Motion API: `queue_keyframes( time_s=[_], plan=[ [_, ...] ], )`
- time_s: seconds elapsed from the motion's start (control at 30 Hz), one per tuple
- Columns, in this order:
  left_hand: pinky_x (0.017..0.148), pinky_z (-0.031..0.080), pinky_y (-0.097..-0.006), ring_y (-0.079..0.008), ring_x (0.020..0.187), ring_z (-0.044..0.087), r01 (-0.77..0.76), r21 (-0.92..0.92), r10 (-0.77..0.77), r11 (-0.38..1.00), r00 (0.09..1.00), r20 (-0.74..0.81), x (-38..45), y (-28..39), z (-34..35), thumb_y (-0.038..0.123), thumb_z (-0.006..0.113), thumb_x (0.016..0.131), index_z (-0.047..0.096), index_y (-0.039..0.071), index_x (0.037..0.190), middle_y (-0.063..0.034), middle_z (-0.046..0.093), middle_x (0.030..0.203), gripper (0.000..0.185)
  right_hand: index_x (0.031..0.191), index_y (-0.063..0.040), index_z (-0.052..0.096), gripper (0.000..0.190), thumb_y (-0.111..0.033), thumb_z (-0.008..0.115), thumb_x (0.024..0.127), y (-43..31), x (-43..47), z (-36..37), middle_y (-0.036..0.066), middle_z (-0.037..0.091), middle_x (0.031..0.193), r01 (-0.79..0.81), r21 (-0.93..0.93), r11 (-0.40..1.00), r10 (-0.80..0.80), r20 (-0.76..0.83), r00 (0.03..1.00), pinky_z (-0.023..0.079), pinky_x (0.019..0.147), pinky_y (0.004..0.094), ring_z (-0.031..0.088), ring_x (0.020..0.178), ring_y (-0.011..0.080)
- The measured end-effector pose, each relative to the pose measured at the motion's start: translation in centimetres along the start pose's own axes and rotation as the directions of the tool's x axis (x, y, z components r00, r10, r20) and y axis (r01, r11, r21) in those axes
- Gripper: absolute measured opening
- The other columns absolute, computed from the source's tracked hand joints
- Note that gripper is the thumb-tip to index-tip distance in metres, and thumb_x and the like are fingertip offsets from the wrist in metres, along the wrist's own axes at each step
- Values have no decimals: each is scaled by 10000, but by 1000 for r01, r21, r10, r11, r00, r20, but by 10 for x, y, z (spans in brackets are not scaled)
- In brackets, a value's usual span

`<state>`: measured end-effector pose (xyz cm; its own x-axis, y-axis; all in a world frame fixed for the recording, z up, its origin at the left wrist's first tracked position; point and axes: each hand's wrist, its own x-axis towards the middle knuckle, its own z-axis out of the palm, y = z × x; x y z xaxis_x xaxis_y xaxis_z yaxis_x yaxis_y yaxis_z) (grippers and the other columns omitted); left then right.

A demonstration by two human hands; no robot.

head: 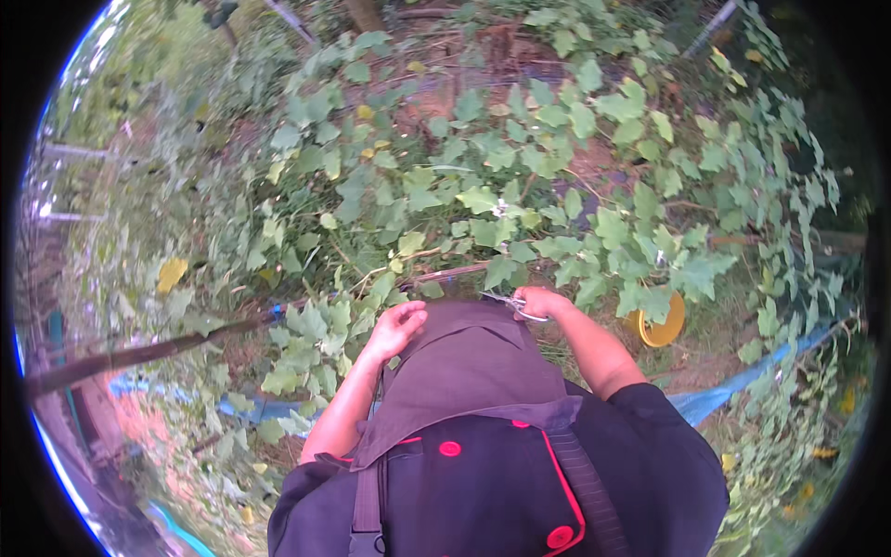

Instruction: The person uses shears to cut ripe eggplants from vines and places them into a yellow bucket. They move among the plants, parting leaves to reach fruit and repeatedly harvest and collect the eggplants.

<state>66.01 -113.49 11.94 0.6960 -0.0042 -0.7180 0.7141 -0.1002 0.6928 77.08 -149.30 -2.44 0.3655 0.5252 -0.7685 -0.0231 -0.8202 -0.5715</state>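
Note:
In my right hand is a pair of metal scissors, its blades pointing left over the upper edge of a dark apron. My left hand is at the apron's left side, fingers slightly curled and apart, with nothing seen in it. Leafy green plants with lobed leaves and a few pale flowers grow just beyond both hands. A yellow bucket lies or stands right of my right forearm, partly behind leaves.
A wooden pole runs through the foliage at the left, with a blue tie near its end. Blue sheeting stretches low at the right and also shows at the left. Metal posts rise at the far side.

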Motion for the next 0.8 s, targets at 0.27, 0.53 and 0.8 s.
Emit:
queue_keyframes(
  time_s=[0.27,0.53,0.8],
  plan=[
    [826,552,-322,-137,905,653,-189,-93,188,978,982,-22,-15,-50,-40,303,676,1010,584,4,1397,-83,703,1161,498,1024,-64,599,324,-155,816,801,49,68,52,42,657,782,17,271,962,-7,-37,999,533,611,344,647,682,175],
    [764,520,-262,-91,905,643,-261,-362,213,895,963,-167,-52,-86,-157,352,660,1024,564,79,1436,-29,691,1212,504,1028,-51,607,364,-101,801,725,181,28,56,87,697,815,-188,-163,969,153,-207,966,545,667,338,666,715,188],
    [1049,502,-448,-359,1191,633,-220,377,337,900,899,-280,-106,-160,-257,342,686,929,507,38,1467,-191,606,1392,643,1040,-54,605,294,-160,812,860,-137,40,38,82,713,769,-263,309,914,259,55,964,506,453,281,645,535,145]
  ],
)
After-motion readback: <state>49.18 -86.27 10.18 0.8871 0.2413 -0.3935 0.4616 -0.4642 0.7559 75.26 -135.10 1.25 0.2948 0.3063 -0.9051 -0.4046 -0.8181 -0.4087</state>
